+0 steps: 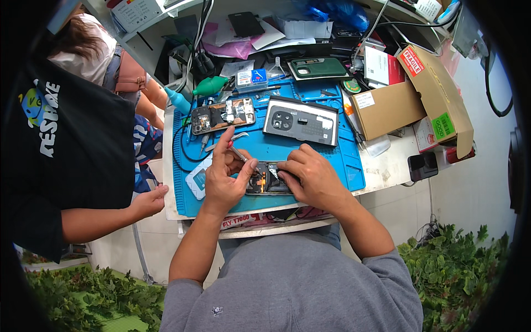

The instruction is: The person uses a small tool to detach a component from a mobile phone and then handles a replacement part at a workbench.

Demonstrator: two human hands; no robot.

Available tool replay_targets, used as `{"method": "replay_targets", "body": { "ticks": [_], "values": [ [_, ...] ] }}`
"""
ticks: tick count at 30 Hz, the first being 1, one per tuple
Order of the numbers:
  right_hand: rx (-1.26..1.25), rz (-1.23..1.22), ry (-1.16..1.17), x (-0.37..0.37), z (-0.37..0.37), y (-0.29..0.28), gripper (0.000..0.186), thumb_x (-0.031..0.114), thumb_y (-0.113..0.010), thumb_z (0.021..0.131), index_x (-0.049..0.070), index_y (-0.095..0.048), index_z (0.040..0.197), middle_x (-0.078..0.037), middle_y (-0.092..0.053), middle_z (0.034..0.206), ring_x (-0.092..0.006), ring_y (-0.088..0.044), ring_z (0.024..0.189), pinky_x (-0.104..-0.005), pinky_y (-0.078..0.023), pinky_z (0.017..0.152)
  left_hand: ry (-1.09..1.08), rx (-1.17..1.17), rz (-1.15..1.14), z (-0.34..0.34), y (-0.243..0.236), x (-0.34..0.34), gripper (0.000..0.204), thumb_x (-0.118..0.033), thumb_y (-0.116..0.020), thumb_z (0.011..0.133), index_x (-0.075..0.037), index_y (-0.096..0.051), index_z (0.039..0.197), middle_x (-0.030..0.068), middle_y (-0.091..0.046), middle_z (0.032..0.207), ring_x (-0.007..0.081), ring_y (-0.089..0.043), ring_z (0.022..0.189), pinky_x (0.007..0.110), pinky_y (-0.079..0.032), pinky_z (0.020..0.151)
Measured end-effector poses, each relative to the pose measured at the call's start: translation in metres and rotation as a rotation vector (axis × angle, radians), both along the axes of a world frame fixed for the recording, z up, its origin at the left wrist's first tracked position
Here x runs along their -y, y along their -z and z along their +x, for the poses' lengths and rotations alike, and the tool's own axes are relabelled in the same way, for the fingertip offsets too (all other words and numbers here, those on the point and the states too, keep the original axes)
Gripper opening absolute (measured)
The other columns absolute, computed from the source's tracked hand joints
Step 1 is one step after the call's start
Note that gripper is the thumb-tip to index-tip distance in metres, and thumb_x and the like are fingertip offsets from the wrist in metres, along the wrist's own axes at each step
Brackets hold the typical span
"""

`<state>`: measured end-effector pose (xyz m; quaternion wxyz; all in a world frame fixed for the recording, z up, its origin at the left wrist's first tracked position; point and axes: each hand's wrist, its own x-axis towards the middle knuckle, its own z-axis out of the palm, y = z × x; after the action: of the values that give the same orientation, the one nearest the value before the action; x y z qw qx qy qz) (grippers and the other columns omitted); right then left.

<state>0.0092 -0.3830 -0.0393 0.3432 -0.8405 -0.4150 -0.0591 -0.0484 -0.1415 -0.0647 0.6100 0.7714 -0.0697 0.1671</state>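
An opened phone (256, 185) with bare inner parts and an orange flex cable lies flat on the blue repair mat (243, 207), close to its near edge. My left hand (224, 180) is closed around a thin screwdriver (239, 154) with a red end cap. Its shaft slants down to the phone's insides; the tip is too small to make out. From the right, my right hand (315, 176) grips the phone, thumb and fingertips over its right half and partly hiding it. Tweezers (238, 136) rest on the mat beyond my left hand.
Behind lie another opened phone (224, 114), a phone back panel (301, 123) and a green phone case (318, 68). A green blower bulb (210, 86) stands back left; cardboard boxes (381, 108) crowd the right. At left, another person's hand (149, 202) is near the table edge.
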Motion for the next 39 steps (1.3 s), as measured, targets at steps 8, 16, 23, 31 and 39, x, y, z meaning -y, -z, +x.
{"method": "replay_targets", "body": {
  "ticks": [8,16,23,31,39],
  "values": [
    [-0.002,0.001,-0.002,0.000,-0.002,0.002,0.021,0.009,-0.083,0.092,0.004,-0.082,0.112,-0.009,-0.069,0.097,-0.0292,-0.063,0.094,-0.0420,-0.056,0.082,-0.015,0.030,0.003,0.000,0.002,0.001,0.085,0.001,-0.079,0.103,-0.006,-0.033,0.173,0.0083,-0.079,0.100,0.0142,-0.079,0.089,0.029,-0.066,0.079],
    [0.006,-0.070,-0.119,-0.008,-0.011,0.004,0.024,0.012,-0.080,0.091,0.009,-0.083,0.115,-0.009,-0.067,0.098,-0.0293,-0.063,0.097,-0.0437,-0.055,0.082,0.006,0.005,0.016,-0.002,0.000,0.001,0.086,0.003,-0.077,0.103,-0.005,-0.028,0.173,0.0098,-0.077,0.102,0.0152,-0.078,0.092,0.030,-0.066,0.085],
    [0.044,-0.096,-0.124,-0.010,-0.012,0.006,0.023,0.014,-0.079,0.092,0.010,-0.083,0.115,-0.008,-0.065,0.099,-0.0280,-0.062,0.098,-0.0445,-0.053,0.081,-0.003,0.003,0.004,-0.002,0.001,-0.001,0.086,0.003,-0.077,0.103,-0.005,-0.028,0.173,0.0102,-0.077,0.102,0.0150,-0.078,0.090,0.030,-0.066,0.084],
    [0.071,-0.072,-0.162,-0.004,-0.011,0.007,0.028,0.010,-0.084,0.087,0.010,-0.082,0.114,-0.007,-0.065,0.097,-0.0281,-0.062,0.093,-0.0429,-0.054,0.079,-0.050,0.092,-0.001,-0.003,0.002,0.001,0.084,0.002,-0.080,0.102,-0.005,-0.034,0.172,0.0087,-0.080,0.101,0.0144,-0.079,0.089,0.030,-0.067,0.080],
    [0.054,-0.008,-0.132,0.000,-0.010,0.010,0.025,0.008,-0.085,0.086,0.006,-0.084,0.110,-0.008,-0.067,0.093,-0.0282,-0.063,0.089,-0.0419,-0.055,0.079,-0.005,0.084,0.095,-0.004,0.005,0.000,0.087,0.004,-0.080,0.101,-0.006,-0.031,0.172,0.0114,-0.079,0.103,0.0151,-0.079,0.093,0.028,-0.065,0.082]
  ]
}}
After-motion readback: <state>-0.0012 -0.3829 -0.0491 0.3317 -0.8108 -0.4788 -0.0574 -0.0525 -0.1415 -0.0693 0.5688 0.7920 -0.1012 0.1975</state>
